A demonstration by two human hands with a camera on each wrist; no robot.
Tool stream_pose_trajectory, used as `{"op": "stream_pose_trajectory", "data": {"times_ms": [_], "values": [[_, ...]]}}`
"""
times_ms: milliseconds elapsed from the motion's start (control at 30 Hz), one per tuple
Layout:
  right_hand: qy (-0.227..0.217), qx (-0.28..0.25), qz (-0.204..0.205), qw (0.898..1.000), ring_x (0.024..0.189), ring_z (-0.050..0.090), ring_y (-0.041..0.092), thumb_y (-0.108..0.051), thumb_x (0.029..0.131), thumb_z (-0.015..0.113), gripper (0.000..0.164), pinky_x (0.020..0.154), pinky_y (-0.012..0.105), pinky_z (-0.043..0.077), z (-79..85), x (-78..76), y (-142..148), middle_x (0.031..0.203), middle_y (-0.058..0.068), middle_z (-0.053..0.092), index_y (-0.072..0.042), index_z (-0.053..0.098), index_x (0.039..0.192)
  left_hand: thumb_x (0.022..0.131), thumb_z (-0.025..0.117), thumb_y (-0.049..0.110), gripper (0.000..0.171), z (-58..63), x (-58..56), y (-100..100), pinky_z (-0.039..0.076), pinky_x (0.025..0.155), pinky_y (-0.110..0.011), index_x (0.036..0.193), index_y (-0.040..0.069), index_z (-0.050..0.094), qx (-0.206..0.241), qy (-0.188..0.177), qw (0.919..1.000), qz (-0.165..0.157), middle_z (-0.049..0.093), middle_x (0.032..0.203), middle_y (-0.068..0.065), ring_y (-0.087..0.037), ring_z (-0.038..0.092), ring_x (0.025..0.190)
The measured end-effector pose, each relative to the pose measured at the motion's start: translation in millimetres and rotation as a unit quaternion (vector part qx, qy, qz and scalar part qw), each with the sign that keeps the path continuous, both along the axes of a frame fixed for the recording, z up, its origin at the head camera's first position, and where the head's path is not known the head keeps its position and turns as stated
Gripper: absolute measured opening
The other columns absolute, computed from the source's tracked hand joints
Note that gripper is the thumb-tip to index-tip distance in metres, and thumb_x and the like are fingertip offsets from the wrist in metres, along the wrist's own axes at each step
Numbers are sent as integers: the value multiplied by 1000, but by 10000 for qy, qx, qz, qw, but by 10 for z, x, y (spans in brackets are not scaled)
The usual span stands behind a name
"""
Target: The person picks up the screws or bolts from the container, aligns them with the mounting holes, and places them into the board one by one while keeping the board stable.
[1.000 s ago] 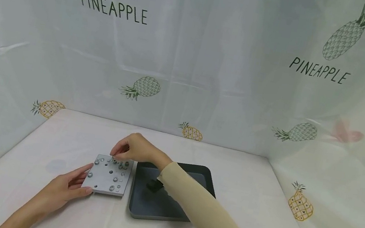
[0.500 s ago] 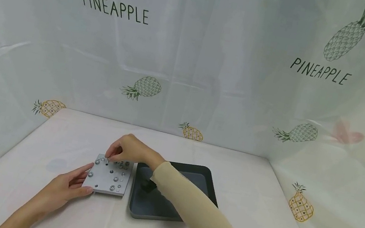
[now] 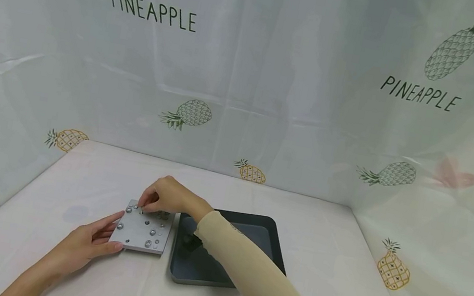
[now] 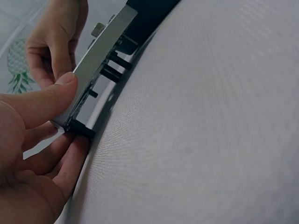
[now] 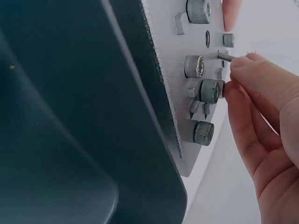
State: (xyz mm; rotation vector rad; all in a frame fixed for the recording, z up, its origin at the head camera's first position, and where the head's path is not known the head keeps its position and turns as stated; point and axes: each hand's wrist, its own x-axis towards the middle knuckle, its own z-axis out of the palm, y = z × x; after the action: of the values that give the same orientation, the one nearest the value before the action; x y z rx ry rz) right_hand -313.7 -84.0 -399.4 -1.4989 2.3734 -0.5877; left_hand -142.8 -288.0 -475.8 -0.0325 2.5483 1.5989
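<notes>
A square silver metal plate lies in front of me, fitted with several socket head screws and small pegs. My left hand holds its left edge, with the thumb on top in the left wrist view and fingers below. Dark screw shanks stick out under the plate. Over the plate's far part, my right hand pinches a thin metal pin between thumb and fingers. In the right wrist view the pin's free end is right at the plate's face, close to a round hole.
Right beside the plate stands a dark tray, partly covered by the right sleeve. A white cloth covers the table. Behind it hangs a pale curtain printed with pineapples.
My right hand has shifted left along the plate's far part, the small pin still pinched. The left hand keeps its hold on the plate edge.
</notes>
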Motion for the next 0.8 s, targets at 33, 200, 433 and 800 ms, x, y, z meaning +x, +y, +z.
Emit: {"op": "stream_pose_trajectory", "data": {"times_ms": [33, 200, 433, 800], "values": [[-9, -5, -4, 10000, 78, 63, -4, -13, 100, 77, 10, 74, 9, 52, -6, -5, 2, 92, -15, 76, -15, 83, 107, 93, 83, 41, 94, 2, 0, 4, 47, 93, -7, 168, 16, 33, -2, 0, 10000, 2, 50, 158, -23, -35, 55, 142], [-45, 52, 16, 10000, 78, 63, -4, -15, 99, 78, 9, 74, 9, 52, -35, -22, -5, 94, -13, 77, -16, 83, 107, 93, 84, 40, 94, 4, -5, 15, 48, 92, -8, 168, 15, 33, 1, 10, 10000, 17, 50, 157, -23, -34, 57, 141], [64, 198, 122, 9997, 78, 63, -5, -16, 99, 78, 9, 74, 7, 51, -67, -13, -29, 96, -9, 78, -16, 83, 107, 94, 83, 38, 93, -5, -2, 9, 51, 93, -11, 168, 14, 32, 44, 19, 10000, 1, 50, 157, -23, -32, 58, 139], [-28, 32, 57, 10000, 82, 63, -5, -14, 99, 79, 14, 78, 8, 51, -44, 22, 42, 97, -13, 75, -15, 82, 112, 94, 83, 37, 94, -6, -7, 7, 50, 92, -9, 168, 13, 31, 93, 27, 9999, -33, 49, 158, -25, -36, 56, 141]]}}
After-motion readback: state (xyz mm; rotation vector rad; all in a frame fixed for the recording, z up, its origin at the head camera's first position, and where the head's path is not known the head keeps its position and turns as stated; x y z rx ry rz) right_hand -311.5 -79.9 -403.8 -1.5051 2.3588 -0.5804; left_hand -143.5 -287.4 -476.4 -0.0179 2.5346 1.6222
